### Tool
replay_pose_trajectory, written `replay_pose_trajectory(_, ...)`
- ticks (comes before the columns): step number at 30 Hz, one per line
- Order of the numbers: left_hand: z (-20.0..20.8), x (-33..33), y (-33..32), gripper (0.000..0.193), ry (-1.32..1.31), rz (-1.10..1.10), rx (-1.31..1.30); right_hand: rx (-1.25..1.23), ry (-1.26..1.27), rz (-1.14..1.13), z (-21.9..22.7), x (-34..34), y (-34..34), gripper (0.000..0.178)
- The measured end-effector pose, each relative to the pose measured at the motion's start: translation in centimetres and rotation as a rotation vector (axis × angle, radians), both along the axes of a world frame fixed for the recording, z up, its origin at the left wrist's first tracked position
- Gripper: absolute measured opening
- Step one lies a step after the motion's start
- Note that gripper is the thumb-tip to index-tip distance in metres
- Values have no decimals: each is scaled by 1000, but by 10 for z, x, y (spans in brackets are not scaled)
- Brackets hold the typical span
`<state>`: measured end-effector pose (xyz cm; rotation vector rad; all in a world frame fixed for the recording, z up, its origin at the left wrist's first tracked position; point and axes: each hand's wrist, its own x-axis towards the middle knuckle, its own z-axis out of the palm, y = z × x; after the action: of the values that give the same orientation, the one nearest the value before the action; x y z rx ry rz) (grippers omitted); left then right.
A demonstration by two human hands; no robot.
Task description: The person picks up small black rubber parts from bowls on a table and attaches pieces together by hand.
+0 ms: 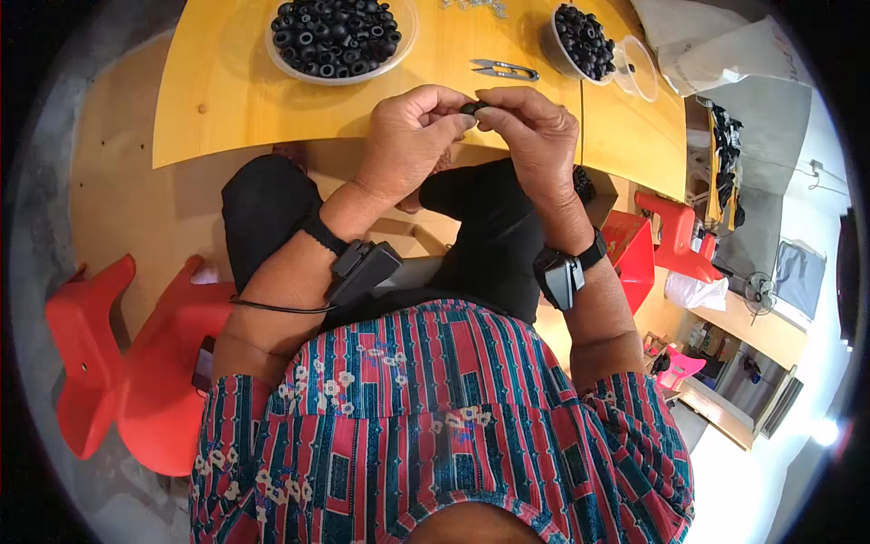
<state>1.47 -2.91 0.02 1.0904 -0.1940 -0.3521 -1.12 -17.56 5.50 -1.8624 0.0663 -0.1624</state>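
Observation:
Just past the table's near edge, my two hands meet fingertip to fingertip around a small round black piece [472, 108]. My left hand [410, 138] pinches it between thumb and forefinger. From the other side, the thumb and fingers of my right hand [536, 136] close on it too. The fingers cover much of it, so whether it is one part or two together I cannot tell. Beyond the hands lie thread snips [505, 71]. A clear round bowl [275, 56] at the far left holds many black ring-shaped pieces [335, 34].
On the yellow table [217, 109], a second bowl [551, 50] of black pieces [584, 41] stands at the right beside a clear round lid [637, 69]. Small clear bits [476, 7] lie at the far edge. Red chairs [163, 390] stand at my left, a red stool [675, 236] at my right.

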Motion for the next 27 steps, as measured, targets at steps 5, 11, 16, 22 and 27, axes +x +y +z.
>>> replay_pose_trajectory(5,23,-26,12,12,-25,-5,15,97,-12,62,16,-22,3,14)
replay_pose_trajectory(11,31,-19,42,15,-12,-98,66,159,-66,140,4,-18,15,11)
replay_pose_trajectory(16,32,-22,47,16,-66,-116,135,210,-162,133,-8,-25,20,11)
replay_pose_trajectory(22,29,-27,41,13,-217,-38,171,383,-29,46,-10,-30,23,11)
replay_pose_trajectory(27,14,-28,39,14,-341,15,272,283,-31,52,-10,-38,19,10)
